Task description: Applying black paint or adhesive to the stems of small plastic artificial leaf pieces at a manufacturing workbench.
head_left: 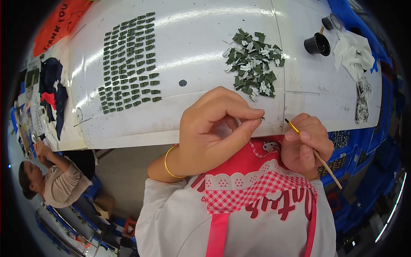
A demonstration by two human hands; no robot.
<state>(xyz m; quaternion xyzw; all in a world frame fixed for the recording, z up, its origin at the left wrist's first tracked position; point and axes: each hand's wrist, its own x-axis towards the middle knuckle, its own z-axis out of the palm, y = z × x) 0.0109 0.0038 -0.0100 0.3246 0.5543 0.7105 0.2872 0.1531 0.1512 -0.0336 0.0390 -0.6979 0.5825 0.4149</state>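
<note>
My left hand (216,128) is raised over the near edge of the table, thumb and forefinger pinched together. Between their tips shows the end of a tiny dark piece (263,118), mostly hidden by the fingers. Facing it from the right, my right hand (310,143) grips a thin paintbrush (293,126). The dark bristle tip points toward the pinched piece, with a gap between them. Beyond my hands lies a loose heap of small dark green and whitish pieces (253,62). Similar dark green pieces (129,64) lie in neat rows farther left.
At the far right stand a small black cup (316,44), crumpled white tissue (354,51) and a stained cloth (364,99). Blue crates (342,139) sit beside the table (192,55). An orange-red sheet (60,25) and dark fabric (51,88) lie left, near another person (64,180).
</note>
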